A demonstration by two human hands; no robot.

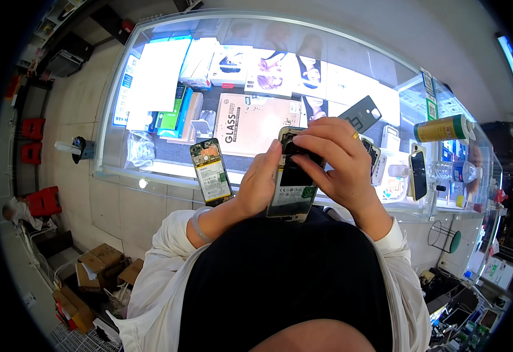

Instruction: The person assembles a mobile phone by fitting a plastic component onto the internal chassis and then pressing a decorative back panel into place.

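An opened smartphone (287, 198) is in my left hand (257, 186), held upright close to my body. Its inner parts show: a dark battery and a green label near the lower end. My right hand (341, 158), with a ring on one finger, reaches over the phone's upper end. Thumb and forefinger are bent together at the inner parts there; what they pinch, if anything, is hidden. To the left, a second opened phone (212, 176) lies with a yellow-edged battery and copper-coloured patch exposed. Beyond my right hand a dark grey back cover (362, 115) rests on the glass.
A lit glass display counter (168, 167) holds boxes, including a large pinkish one (256, 123). To the right are a yellow spray can (441, 128), a white-framed phone (418, 176) and a clear water bottle (464, 171). Cardboard boxes (101, 264) are on the floor at lower left.
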